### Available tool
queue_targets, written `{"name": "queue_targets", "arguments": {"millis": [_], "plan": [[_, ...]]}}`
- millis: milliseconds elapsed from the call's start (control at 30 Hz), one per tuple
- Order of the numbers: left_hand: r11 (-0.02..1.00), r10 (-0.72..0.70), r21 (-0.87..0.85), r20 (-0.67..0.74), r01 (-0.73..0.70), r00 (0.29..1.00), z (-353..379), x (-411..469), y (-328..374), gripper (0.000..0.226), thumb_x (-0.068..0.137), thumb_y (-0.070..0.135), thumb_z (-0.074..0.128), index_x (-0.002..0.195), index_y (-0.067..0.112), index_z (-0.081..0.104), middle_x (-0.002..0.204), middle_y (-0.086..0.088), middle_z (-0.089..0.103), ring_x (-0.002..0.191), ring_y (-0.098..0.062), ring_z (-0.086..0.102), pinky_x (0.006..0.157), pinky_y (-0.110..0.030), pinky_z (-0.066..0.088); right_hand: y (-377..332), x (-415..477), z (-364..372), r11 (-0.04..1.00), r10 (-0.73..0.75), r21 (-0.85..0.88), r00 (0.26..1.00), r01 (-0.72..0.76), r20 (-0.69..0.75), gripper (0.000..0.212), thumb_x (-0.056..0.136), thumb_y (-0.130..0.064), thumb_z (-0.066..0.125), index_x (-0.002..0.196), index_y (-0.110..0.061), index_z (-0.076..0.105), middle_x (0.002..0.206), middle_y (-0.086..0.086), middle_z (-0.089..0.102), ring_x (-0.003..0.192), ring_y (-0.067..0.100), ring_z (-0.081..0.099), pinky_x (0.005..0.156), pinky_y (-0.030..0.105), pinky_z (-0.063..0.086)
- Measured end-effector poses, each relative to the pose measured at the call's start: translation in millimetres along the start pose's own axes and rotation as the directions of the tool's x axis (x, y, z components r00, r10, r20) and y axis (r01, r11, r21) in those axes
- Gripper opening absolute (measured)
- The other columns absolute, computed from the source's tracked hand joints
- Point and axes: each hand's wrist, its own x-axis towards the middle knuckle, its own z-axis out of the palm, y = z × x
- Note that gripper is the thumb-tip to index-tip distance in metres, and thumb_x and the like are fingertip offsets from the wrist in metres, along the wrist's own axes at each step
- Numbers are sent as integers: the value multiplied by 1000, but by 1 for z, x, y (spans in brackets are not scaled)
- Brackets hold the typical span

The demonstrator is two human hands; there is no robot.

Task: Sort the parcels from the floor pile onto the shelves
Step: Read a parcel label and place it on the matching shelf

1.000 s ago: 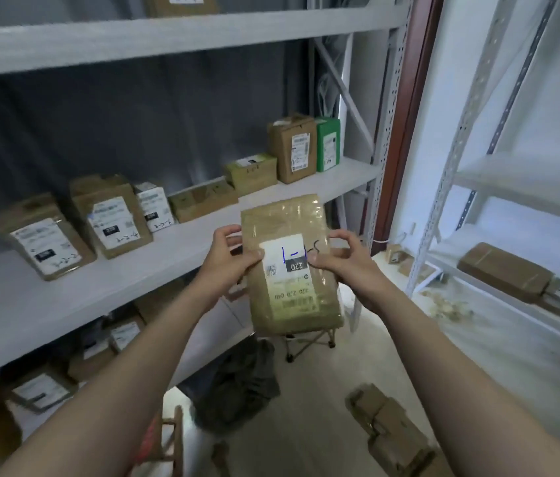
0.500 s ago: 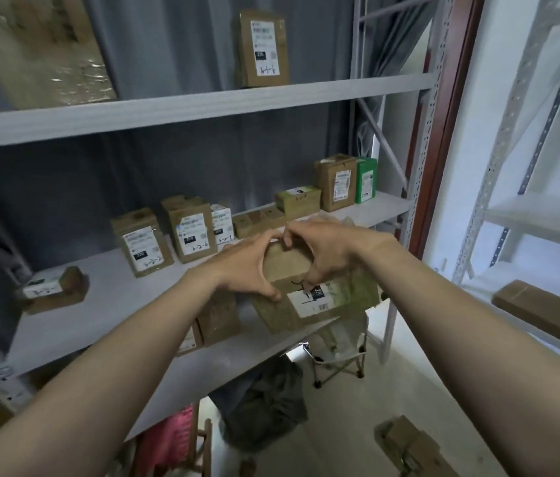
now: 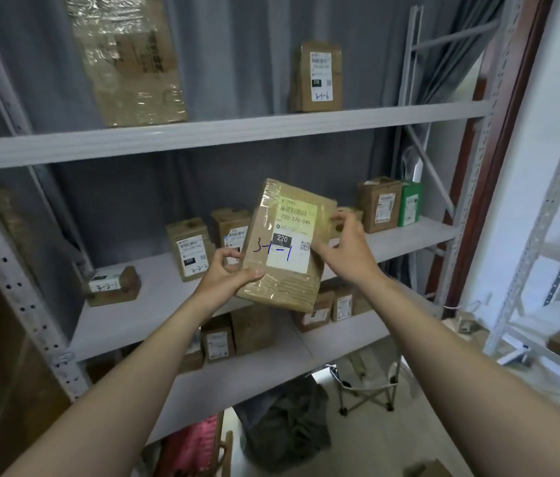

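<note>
Left hand [image 3: 225,282] and right hand [image 3: 345,251] clasp a labelled parcel [image 3: 289,270], fingers [image 3: 253,273] round its edges; next, probably, onto the upper shelf [image 3: 271,129]

I get daylight from beyond the right hand [image 3: 344,254], where the white wall [image 3: 533,149] washes out almost to pure white. Past the left hand [image 3: 227,280] the frame falls dim, the grey curtain [image 3: 106,208] flat and murky. The parcel [image 3: 285,249] between the hands is sharp enough for me to read its label, though its clear tape throws a yellowish sheen. Above the left hand, the wrapped box [image 3: 130,60] glints with specks of glare. The shelf uprights [image 3: 14,280] lean and bow toward the edges, and the forearms [image 3: 99,407] go soft near the bottom corners
</note>
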Motion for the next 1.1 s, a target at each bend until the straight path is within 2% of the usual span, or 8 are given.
{"name": "queue_targets", "arguments": {"millis": [133, 200, 333, 467, 633, 767, 933, 1100], "plan": [[995, -11, -104, -6, 11, 1000, -16, -3, -10, 70, 59, 48, 89, 114, 30, 50, 116, -11, 71, 101, -25, 72, 93, -40, 57, -7, 1, 26, 921, 224, 293, 965, -256, 137, 60, 95, -35, 73, 142, -21, 37, 133, 0, 57, 109, 14, 62, 78, 30, 55], [992, -16, -122, 13, 17, 1000, -21, -5, -14, 65, 66, 41, 90, 115, 30, 49, 118, -12, 72, 103, -26, 73, 95, -45, 57, -7, 3, 38, 891, 218, 368, 962, -265, 165, 51, 98, -29, 70, 140, -19, 43, 121, -5, 63, 100, 7, 64, 72, 23, 51], [996, 29, -82, -63, -35, 998, -24, -1, -12, 58, 75, 37, 87, 121, 29, 53, 125, -5, 66, 112, -17, 67, 97, -39, 57, -11, 16, 59, 866, 172, 454, 977, -210, 122, 52, 98, -25, 69, 144, -22, 45, 130, -2, 63, 112, 13, 65, 90, 34, 56], [975, 176, -77, -297, -208, 938, -34, 14, 25, 44, 84, 22, 82, 122, 22, 60, 122, 8, 65, 103, 6, 65, 92, -21, 54, -39, 45, 61, 834, 28, 551, 1000, -24, 1, 52, 98, -21, 69, 145, -21, 46, 128, -6, 62, 111, 3, 60, 76, 15, 47], [923, 357, 29, -442, -384, 823, -62, 28, 98, 43, 85, 7, 78, 123, 11, 58, 114, 8, 68, 97, 8, 66, 86, -13, 51, -100, 91, 48, 738, -163, 640, 977, 214, -139, 50, 97, -17, 72, 141, -19, 49, 124, -9, 65, 107, 4, 62, 73, 4, 47], [864, 480, 147, -532, -482, 697, -98, 43, 151, 38, 88, 7, 76, 121, 12, 58, 118, 7, 65, 97, 14, 63, 83, -8, 47, -160, 130, 43, 641, -303, 697, 940, 323, -157, 52, 97, -25, 73, 142, -22, 48, 134, -5, 62, 116, 4, 61, 81, 12, 49], [854, 477, 185, -651, -487, 590, -154, 47, 179, 41, 79, 39, 81, 116, 31, 64, 125, 2, 68, 102, -4, 70, 94, -29, 56, -224, 164, 65, 604, -435, 712, 897, 357, -81, 59, 96, -19, 70, 148, -27, 43, 134, -10, 58, 121, 16, 62, 95, 32, 56], [850, 490, 252, -703, -463, 516, -211, 43, 176, 37, 92, 21, 75, 126, 20, 61, 120, 8, 69, 106, 5, 65, 94, -18, 53, -276, 176, 114, 617, -499, 695, 866, 370, -18, 72, 83, -29, 71, 147, -34, 39, 134, -13, 59, 120, 13, 62, 105, 40, 51]]}}
